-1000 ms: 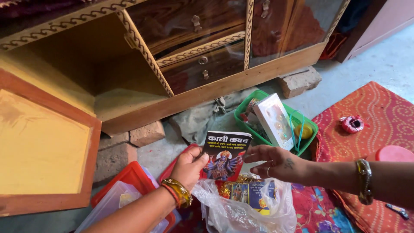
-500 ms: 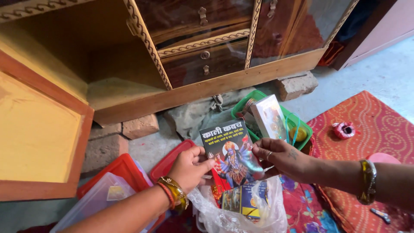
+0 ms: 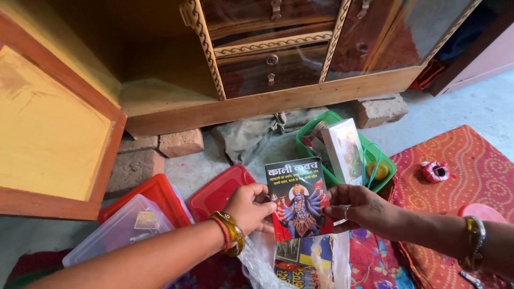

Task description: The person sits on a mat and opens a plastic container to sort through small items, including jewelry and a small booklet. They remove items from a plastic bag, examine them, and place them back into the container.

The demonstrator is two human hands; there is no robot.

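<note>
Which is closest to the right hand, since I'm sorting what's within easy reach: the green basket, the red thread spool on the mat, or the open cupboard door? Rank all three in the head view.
From the right hand:
1. Green basket, just above it.
2. Red thread spool, farther right on the red mat.
3. Open cupboard door, far left.

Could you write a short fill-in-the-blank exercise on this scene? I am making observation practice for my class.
1. The small booklet is held by ____ hands at once.
2. The basket on the floor beside the patterned mat is ____ in colour.
3. The cupboard rests on ____ rather than on legs.
4. Below the booklet lies a clear ____ bag with more booklets inside.

Missing words: two; green; bricks; plastic
</note>
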